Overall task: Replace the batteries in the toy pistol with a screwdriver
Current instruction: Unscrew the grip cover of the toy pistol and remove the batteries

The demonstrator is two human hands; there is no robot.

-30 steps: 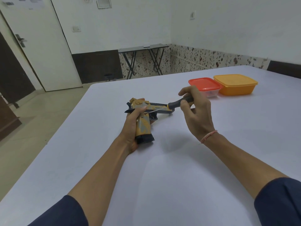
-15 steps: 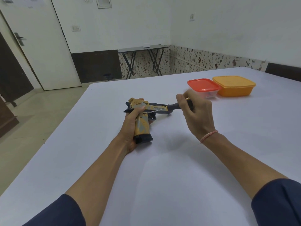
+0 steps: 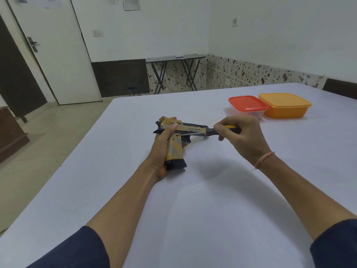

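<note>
Your left hand (image 3: 164,146) clamps the toy pistol (image 3: 174,144) grip steady on the desk (image 3: 193,209); your right hand (image 3: 241,136), closed round the screwdriver (image 3: 210,131), drives its tip into the grip screw.

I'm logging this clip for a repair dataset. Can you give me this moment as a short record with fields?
setting: white table in a plain room
left hand: grips the toy pistol by its handle
right hand: holds the screwdriver
screwdriver tip: at the top of the pistol's handle
battery cover: cannot tell if open
nearby: red-lidded container beside orange container, both closed
</note>
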